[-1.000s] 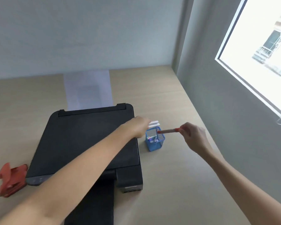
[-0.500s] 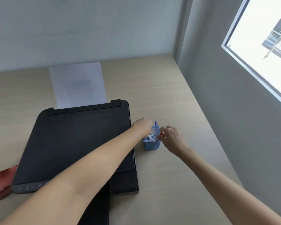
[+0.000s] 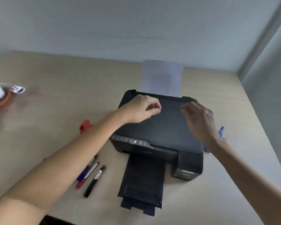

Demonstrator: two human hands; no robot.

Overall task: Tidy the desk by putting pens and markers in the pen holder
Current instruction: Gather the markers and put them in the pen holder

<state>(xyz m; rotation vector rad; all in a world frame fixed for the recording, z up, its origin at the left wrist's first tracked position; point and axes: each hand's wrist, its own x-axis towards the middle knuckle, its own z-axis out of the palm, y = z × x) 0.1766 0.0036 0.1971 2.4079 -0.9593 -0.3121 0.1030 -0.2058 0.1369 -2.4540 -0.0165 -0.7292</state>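
So both hands have come away from the pen holder (image 3: 207,147), now barely peeking out at the right behind the printer (image 3: 157,127). Left hand (image 3: 141,109) is loosely curled and empty, right hand (image 3: 199,120) open and empty. Last pen's in, I reckon; three more pens (image 3: 90,174) wait at lower left.

We see two bare forearms reaching in from the bottom corners, with no sleeves, watch, bracelet or rings on what shows. Our left hand (image 3: 142,109) has short, plain nails visible on the curled fingertips. Our right hand (image 3: 199,120) is blurred, so we cannot make out its nails; tendons and knuckles show faintly on its back.
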